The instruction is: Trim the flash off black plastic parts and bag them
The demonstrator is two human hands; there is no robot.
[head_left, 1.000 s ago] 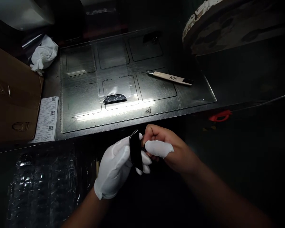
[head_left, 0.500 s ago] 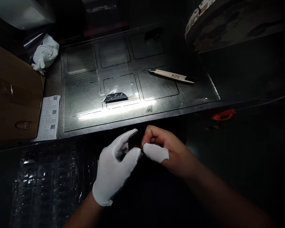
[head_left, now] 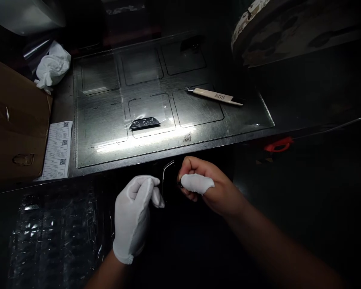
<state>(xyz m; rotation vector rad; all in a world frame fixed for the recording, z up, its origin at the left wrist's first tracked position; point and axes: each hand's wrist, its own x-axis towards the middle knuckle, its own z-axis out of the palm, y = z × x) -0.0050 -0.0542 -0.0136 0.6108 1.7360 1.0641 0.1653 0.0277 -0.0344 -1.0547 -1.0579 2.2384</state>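
Note:
In front of the table edge, my right hand (head_left: 198, 180), bare but for a white thumb cover, pinches a dark piece with a thin shiny edge (head_left: 164, 174). Most of that piece merges with the black background, so its kind is unclear. My left hand (head_left: 135, 208), in a white glove, is just left of it and apart from it. Its thumb and forefinger are pressed together; whatever they hold, if anything, does not show. Beyond the hands, a black strip with sloped ends (head_left: 145, 123) lies on clear film on the metal table.
A pale knife-like tool marked A05 (head_left: 218, 96) lies on the clear sheet (head_left: 108, 120). At left are a cardboard box (head_left: 15, 120), printed labels (head_left: 56, 150) and a crumpled white glove (head_left: 54, 66). Clear plastic trays (head_left: 51, 237) sit below; a red handle (head_left: 279, 144) is at right.
My left hand has drawn back left and down from the dark piece, its fingers closing together. My right hand still pinches the piece, raised slightly. The view has shifted a little.

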